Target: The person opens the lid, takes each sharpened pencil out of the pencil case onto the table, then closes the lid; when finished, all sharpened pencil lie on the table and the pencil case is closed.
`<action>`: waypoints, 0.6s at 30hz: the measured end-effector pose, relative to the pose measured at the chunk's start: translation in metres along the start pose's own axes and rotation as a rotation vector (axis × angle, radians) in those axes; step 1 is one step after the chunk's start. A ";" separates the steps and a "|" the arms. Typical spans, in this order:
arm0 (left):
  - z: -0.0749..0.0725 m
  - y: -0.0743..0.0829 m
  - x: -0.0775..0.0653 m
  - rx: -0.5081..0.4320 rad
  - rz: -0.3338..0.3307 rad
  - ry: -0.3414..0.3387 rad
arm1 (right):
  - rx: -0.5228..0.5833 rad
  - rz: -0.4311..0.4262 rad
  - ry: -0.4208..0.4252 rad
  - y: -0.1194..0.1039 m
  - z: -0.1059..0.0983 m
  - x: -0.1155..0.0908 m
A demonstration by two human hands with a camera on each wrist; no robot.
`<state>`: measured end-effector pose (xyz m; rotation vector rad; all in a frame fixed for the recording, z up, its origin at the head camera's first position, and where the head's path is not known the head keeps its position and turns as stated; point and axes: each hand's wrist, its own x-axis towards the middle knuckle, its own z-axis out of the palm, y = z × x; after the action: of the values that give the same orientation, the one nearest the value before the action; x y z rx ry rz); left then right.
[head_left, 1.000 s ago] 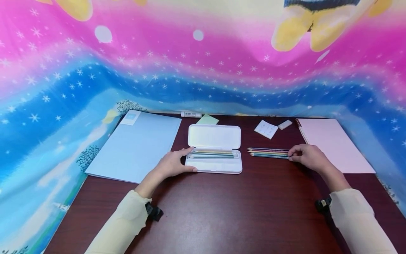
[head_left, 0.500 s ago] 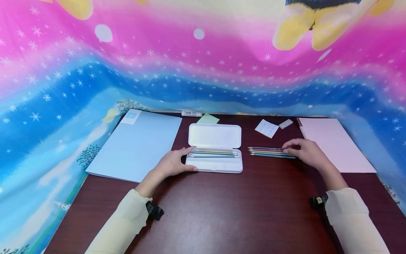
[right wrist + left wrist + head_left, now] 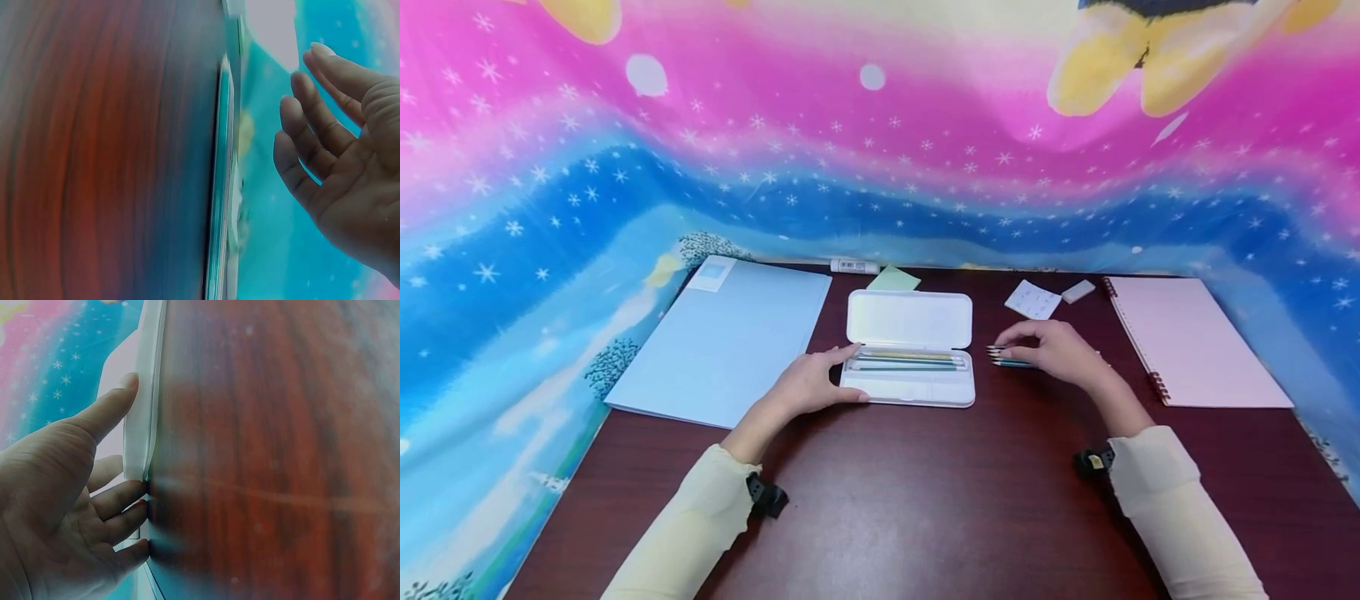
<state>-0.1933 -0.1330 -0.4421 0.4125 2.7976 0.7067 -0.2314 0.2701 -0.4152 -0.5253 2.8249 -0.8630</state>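
Observation:
A white pencil case (image 3: 910, 392) lies with its lid (image 3: 910, 319) raised, and several pencils (image 3: 910, 358) rest in its rear part. My left hand (image 3: 805, 383) holds the case's left end, its thumb (image 3: 112, 406) at the front edge and its fingers at the end and back. To the right, a row of several coloured pencils (image 3: 1017, 363) lies on the table, tips toward the case. My right hand (image 3: 1060, 350) hovers over these pencils and hides most of their length from the head view. In the right wrist view its loosely bent fingers are apart from the pencils (image 3: 220, 181).
A light blue folder (image 3: 730, 333) lies at the left and a pink spiral notebook (image 3: 1202, 342) at the right. Along the back are a glue stick (image 3: 854, 267), green sticky notes (image 3: 893, 279), a white paper square (image 3: 1032, 299) and an eraser (image 3: 1078, 291).
My right hand has let go of the coloured pencils' right ends and moved left above them, toward their tips. The left hand keeps its place on the pencil case.

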 end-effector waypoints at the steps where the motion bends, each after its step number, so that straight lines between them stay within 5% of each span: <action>1: 0.000 0.000 0.000 0.000 0.000 0.001 | 0.007 -0.012 -0.012 -0.005 0.004 0.003; 11: 0.001 0.000 0.000 -0.010 -0.006 0.005 | -0.068 -0.127 -0.156 -0.050 0.030 0.018; 18: 0.001 0.000 -0.001 -0.009 -0.007 0.005 | -0.177 -0.144 -0.211 -0.062 0.041 0.024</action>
<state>-0.1923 -0.1329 -0.4426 0.4001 2.7985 0.7196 -0.2266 0.1920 -0.4154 -0.8021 2.7080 -0.5433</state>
